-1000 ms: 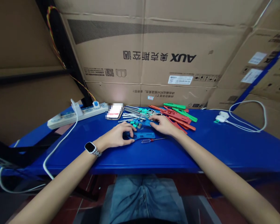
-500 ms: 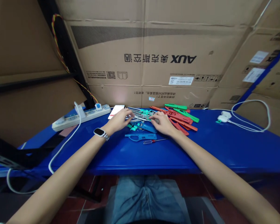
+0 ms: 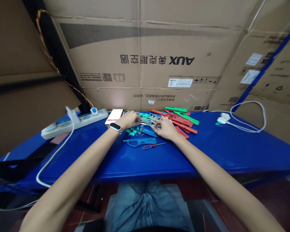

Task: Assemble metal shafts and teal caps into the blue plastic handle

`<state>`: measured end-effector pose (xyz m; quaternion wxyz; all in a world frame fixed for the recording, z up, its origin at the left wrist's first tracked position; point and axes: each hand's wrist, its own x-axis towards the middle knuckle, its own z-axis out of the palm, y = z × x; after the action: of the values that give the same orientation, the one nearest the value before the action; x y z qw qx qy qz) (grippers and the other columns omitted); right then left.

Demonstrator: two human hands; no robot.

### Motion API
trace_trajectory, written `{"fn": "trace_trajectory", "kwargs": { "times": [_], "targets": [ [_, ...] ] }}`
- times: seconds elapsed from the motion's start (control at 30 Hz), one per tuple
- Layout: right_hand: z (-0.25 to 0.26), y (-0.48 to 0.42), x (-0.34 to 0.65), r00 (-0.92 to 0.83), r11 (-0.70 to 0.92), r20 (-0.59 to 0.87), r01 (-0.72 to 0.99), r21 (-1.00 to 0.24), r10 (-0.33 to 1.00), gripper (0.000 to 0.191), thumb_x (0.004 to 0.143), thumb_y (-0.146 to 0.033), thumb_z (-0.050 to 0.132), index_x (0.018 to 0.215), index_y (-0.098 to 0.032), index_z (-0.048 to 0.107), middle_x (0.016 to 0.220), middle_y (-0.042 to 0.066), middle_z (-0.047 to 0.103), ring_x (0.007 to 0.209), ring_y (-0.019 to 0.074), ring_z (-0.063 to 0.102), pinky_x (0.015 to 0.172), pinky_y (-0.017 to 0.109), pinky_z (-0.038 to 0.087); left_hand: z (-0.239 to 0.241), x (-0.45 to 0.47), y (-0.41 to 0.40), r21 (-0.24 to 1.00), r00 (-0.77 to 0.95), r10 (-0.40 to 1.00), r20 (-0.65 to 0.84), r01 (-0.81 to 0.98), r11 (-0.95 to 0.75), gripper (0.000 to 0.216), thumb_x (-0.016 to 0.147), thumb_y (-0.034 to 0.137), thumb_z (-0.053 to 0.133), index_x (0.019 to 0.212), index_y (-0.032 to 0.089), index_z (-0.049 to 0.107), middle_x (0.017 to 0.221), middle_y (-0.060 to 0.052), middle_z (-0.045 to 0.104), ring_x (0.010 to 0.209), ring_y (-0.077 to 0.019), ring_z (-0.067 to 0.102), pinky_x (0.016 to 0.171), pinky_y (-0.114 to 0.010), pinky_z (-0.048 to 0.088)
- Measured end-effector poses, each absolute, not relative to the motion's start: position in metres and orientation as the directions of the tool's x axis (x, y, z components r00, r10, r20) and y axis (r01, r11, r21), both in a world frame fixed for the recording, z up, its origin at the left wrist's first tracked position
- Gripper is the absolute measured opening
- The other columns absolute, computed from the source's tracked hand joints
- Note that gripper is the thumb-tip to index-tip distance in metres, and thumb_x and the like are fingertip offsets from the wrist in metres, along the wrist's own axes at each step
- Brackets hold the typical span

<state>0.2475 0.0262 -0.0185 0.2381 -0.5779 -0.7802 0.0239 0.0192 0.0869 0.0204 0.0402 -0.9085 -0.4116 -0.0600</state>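
My left hand [image 3: 130, 119], with a watch on the wrist, reaches into the left side of a pile of thin metal rods and small parts [image 3: 148, 118]. Its fingers are curled together, and what they hold is hidden. At the pile's right side, my right hand [image 3: 166, 128] has its fingers bent down in a pinch among the parts; I cannot make out what is in them. Small teal plastic pieces [image 3: 132, 130] lie in front. A blue lighter casing half [image 3: 141, 141] rests nearer the edge, beside a screwdriver [image 3: 148, 146] with a clear purple-red handle.
Red casing halves [image 3: 182, 120] and green ones [image 3: 176, 109] are heaped right of the pile. A lit phone [image 3: 114, 116] lies behind my left wrist. A white power strip [image 3: 74, 124] stands left; a white charger with cable [image 3: 223, 118] lies right. A cardboard wall [image 3: 106, 96] closes the back.
The view has shifted, so the scene sits further left. My left hand has moved right, deeper into the pile and closer to my right hand, which stays at the pile's right side.
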Motion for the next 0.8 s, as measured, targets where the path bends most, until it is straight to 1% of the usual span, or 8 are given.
{"fn": "trace_trajectory", "kwargs": {
  "times": [0.07, 0.17, 0.3, 0.4, 0.47, 0.57, 0.7, 0.8],
  "targets": [
    [-0.019, 0.026, 0.247, -0.213, 0.326, 0.344, 0.892, -0.312, 0.915, 0.014, 0.082, -0.033, 0.068, 0.085, -0.021, 0.073, 0.1, 0.011, 0.059, 0.106, 0.0303, 0.052, 0.089, 0.043, 0.039, 0.02, 0.017, 0.083, -0.04, 0.67, 0.718, 0.188, 0.736, -0.676, 0.012, 0.087, 0.027, 0.06, 0.09, 0.02, 0.068, 0.1, -0.007, 0.071, 0.095, -0.0239, 0.06, 0.082, -0.032, 0.043],
    [-0.022, 0.028, 0.246, -0.217, 0.341, 0.357, 0.879, -0.334, 0.909, 0.013, 0.083, -0.032, 0.066, 0.085, -0.021, 0.073, 0.1, 0.011, 0.061, 0.104, 0.0294, 0.053, 0.088, 0.043, 0.039, 0.018, 0.011, 0.079, -0.04, 0.667, 0.696, 0.266, 0.729, -0.683, 0.016, 0.092, 0.03, 0.054, 0.096, 0.02, 0.065, 0.097, -0.008, 0.07, 0.09, -0.0229, 0.06, 0.082, -0.033, 0.043],
    [-0.022, 0.027, 0.245, -0.203, 0.357, 0.383, 0.849, -0.389, 0.901, 0.012, 0.084, -0.031, 0.064, 0.085, -0.021, 0.07, 0.101, 0.009, 0.062, 0.107, 0.0291, 0.053, 0.092, 0.045, 0.038, 0.016, 0.002, 0.076, 0.018, 0.682, 0.637, 0.359, 0.677, -0.736, 0.016, 0.094, 0.028, 0.05, 0.101, 0.02, 0.062, 0.101, -0.007, 0.069, 0.092, -0.0221, 0.063, 0.083, -0.033, 0.044],
    [-0.022, 0.026, 0.245, -0.18, 0.373, 0.425, 0.822, -0.43, 0.887, 0.012, 0.085, -0.032, 0.062, 0.085, -0.021, 0.067, 0.098, 0.008, 0.063, 0.105, 0.0279, 0.054, 0.092, 0.044, 0.039, 0.014, -0.001, 0.074, 0.057, 0.683, 0.61, 0.402, 0.646, -0.761, 0.017, 0.094, 0.024, 0.049, 0.105, 0.02, 0.061, 0.105, -0.008, 0.069, 0.093, -0.0223, 0.065, 0.081, -0.033, 0.046],
    [-0.022, 0.026, 0.246, -0.148, 0.374, 0.463, 0.814, -0.445, 0.874, 0.013, 0.084, -0.029, 0.061, 0.092, -0.02, 0.065, 0.099, 0.008, 0.062, 0.102, 0.0267, 0.055, 0.091, 0.042, 0.041, 0.013, -0.002, 0.074, 0.073, 0.675, 0.616, 0.405, 0.648, -0.758, 0.017, 0.093, 0.022, 0.05, 0.105, 0.02, 0.062, 0.106, -0.007, 0.07, 0.092, -0.0223, 0.066, 0.08, -0.033, 0.046],
    [-0.023, 0.029, 0.247, -0.116, 0.335, 0.474, 0.849, -0.408, 0.873, 0.021, 0.082, -0.026, 0.061, 0.102, -0.02, 0.063, 0.106, 0.01, 0.06, 0.105, 0.0281, 0.054, 0.091, 0.043, 0.04, 0.009, 0.001, 0.075, 0.089, 0.676, 0.623, 0.394, 0.647, -0.758, 0.014, 0.091, 0.023, 0.053, 0.1, 0.02, 0.064, 0.105, -0.007, 0.071, 0.094, -0.0222, 0.066, 0.083, -0.033, 0.047],
    [-0.027, 0.037, 0.248, -0.136, 0.289, 0.418, 0.899, -0.328, 0.898, 0.015, 0.083, -0.029, 0.063, 0.094, -0.021, 0.068, 0.11, 0.012, 0.06, 0.111, 0.0322, 0.05, 0.094, 0.048, 0.036, 0.001, 0.004, 0.079, 0.099, 0.686, 0.647, 0.332, 0.657, -0.747, 0.015, 0.092, 0.025, 0.054, 0.097, 0.019, 0.066, 0.102, -0.008, 0.069, 0.095, -0.0225, 0.065, 0.084, -0.034, 0.047],
    [-0.028, 0.042, 0.249, -0.143, 0.303, 0.426, 0.891, -0.337, 0.893, 0.015, 0.084, -0.033, 0.063, 0.091, -0.021, 0.069, 0.107, 0.012, 0.063, 0.109, 0.0316, 0.051, 0.094, 0.049, 0.036, -0.002, 0.004, 0.081, 0.062, 0.693, 0.649, 0.315, 0.667, -0.742, 0.018, 0.093, 0.028, 0.053, 0.096, 0.019, 0.068, 0.099, -0.009, 0.067, 0.097, -0.025, 0.062, 0.086, -0.037, 0.046]
  ]
}}
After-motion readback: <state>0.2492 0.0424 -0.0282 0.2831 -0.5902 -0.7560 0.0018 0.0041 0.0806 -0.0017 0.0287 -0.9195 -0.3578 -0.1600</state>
